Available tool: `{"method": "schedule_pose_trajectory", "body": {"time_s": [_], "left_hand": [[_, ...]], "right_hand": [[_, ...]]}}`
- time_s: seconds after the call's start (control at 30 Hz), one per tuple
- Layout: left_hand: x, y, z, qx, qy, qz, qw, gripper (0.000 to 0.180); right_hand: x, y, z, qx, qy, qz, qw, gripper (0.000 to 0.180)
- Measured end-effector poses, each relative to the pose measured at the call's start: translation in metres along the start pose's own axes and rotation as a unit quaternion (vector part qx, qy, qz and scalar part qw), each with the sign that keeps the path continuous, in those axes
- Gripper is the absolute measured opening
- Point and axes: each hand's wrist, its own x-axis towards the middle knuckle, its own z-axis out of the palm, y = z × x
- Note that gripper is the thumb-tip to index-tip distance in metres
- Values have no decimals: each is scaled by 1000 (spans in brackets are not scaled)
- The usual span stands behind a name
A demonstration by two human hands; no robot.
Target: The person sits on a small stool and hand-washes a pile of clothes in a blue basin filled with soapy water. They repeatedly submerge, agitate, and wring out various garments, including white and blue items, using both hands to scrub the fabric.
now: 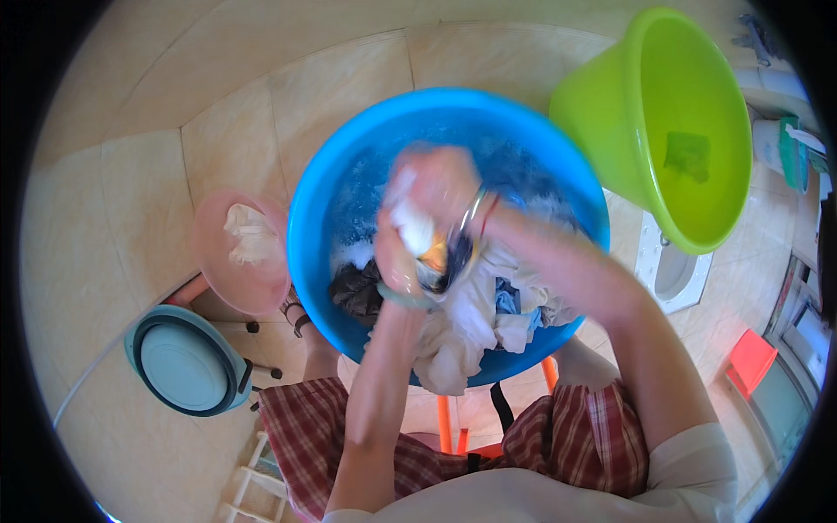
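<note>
Both my hands are together over a large blue tub [301, 253] of sudsy water, smeared by motion. Between them is a bunched garment [418, 228] with white, yellow and dark parts. My left hand [398, 257], a pale green bangle at its wrist, is closed on its near left side. Above it, my right hand [436, 181] is wrapped over the far end, with a silver bangle and a red string at the wrist. Wet white clothes [466, 318] heap at the tub's near side, some hanging over the rim. A dark garment [357, 292] lies by my left wrist.
A green bucket [602, 122] stands tilted in view at the far right, near a white floor basin [676, 275]. On the left are a pink basin [214, 253] holding white cloth and a grey-blue lidded bin [187, 359]. A red object [751, 362] is at the far right.
</note>
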Motion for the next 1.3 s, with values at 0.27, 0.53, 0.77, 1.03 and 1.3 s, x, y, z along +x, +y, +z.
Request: {"method": "schedule_pose_trajectory", "body": {"time_s": [0.27,0.53,0.77,1.03,1.3], "left_hand": [[69,21,-79,31,-86,102,991,54],[89,5,-88,67,-71,46,994,47],[31,43,-36,56,-190,-47,979,45],[41,8,-62,-152,-350,-163,910,36],[17,-37,8,-840,-443,-202,-240,35]], "right_hand": [[-22,80,17,-24,8,115,993,43],[8,69,36,23,-172,260,950,29],[-49,-80,-11,42,-57,-145,987,26],[-32,-105,-8,44,28,-207,977,16],[-8,-46,14,87,48,-86,991,9]]}}
